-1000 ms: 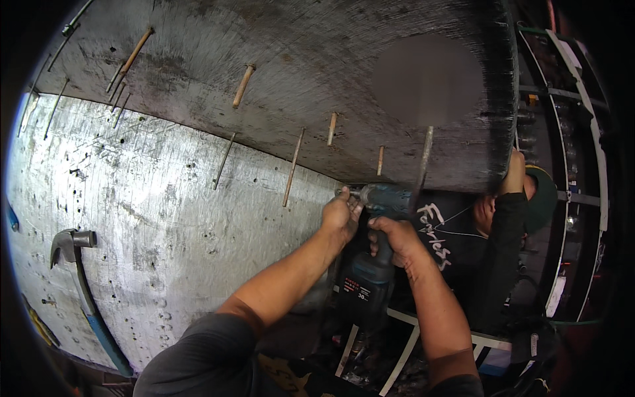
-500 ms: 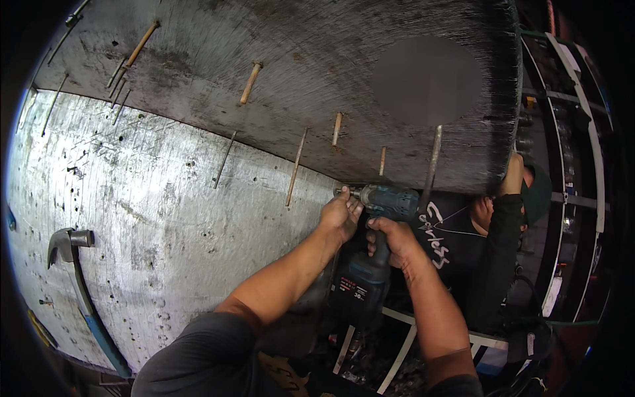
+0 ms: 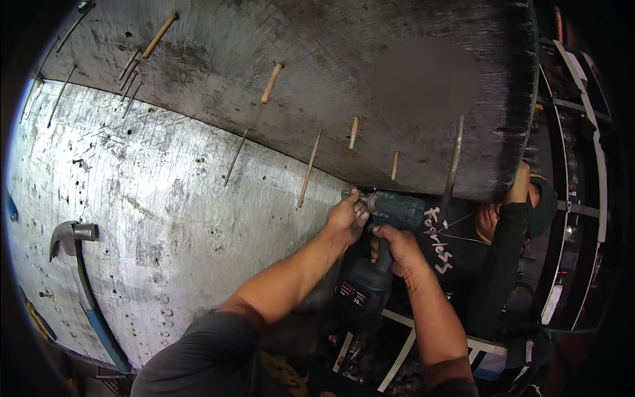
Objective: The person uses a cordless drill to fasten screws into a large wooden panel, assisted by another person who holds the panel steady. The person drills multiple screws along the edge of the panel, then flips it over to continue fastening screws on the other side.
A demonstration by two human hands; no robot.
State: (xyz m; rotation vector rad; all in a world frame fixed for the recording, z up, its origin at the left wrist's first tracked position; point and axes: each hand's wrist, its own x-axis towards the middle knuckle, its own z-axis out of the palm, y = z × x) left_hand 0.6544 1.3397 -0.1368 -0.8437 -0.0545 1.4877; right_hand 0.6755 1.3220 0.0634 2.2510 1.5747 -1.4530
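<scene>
Right hand [image 3: 395, 248] is wrapped tight around the grip of the cordless drill [image 3: 380, 255], fingers closed on the handle, battery pack hanging below. Left hand [image 3: 346, 217] is up at the nose of the tool, fingers pinched together around the chuck end, right where the bit meets the lower edge of the big dark board [image 3: 317, 79]. So the drill sits at the seam between that dark board and the pale, scuffed panel [image 3: 152, 218] beneath it, near the panel's right-hand edge.

Wooden pegs [image 3: 272, 81] and thin metal rods [image 3: 309, 169] stick out of the boards in a loose row above and to the left of the hands. A hammer [image 3: 83, 278] with a blue handle leans against the panel's left edge, well apart from the work. Another person in a dark sleeve [image 3: 504, 258] crouches just beyond the drill, one hand up on the board's right edge.

To my eye the thing here is keeping the tool square to the surface: steady pressure straight along the bit, left fingers guiding only the nose and clear of anything that spins. That other person's head is close, so a slip sideways looks like the risk.
</scene>
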